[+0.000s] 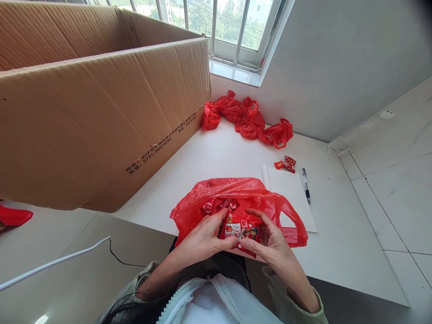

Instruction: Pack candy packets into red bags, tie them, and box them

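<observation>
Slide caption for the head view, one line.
Left hand and right hand hold a red packet at the mouth of an open red bag.

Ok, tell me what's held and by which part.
A red packet, held by its opposite sides between the left hand and right hand, thumbs on its printed face.

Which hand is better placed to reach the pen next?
Likely the right hand: it's nearer the pen, beside the paper. Both it and the left hand hold the packet, so the left would have to keep it.
</observation>
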Demonstrator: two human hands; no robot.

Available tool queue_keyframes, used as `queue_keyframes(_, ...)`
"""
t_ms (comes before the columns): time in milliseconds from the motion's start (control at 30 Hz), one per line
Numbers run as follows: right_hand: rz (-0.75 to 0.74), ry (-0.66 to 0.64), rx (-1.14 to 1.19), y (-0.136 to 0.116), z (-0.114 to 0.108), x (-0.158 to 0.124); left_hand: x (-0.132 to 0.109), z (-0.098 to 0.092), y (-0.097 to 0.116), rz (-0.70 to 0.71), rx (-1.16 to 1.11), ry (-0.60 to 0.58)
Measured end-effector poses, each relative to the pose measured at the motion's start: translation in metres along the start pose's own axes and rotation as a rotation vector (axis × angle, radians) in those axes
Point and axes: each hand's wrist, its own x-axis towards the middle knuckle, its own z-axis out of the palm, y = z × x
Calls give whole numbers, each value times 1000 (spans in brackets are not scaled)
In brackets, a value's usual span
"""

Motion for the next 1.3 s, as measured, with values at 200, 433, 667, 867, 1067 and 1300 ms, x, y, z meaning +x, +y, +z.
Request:
queue_keyframes(200, -56, 184, -358, -16, 0, 11, -13, -25, 23, 52, 134, 158)
queue_keyframes(433, -234, 426, -942, -28, 4, 34, -18, -55, 48, 230, 582, 573)
queue_keyframes(667, -319, 318, -964, -21, 0, 45, -11, -43, 30, 333, 885, 411)
queue_keyframes(867, -229, 317, -897, -24, 2, 44, -14, -50, 27, 89, 919, 335)
queue_keyframes(1067, -212, 283, -899, -19, 4, 50, -12, -57, 35, 145, 892, 304)
queue_keyframes(1300, -435, 246, -735, 6, 25, 48, -17, -55, 32, 140, 903, 302)
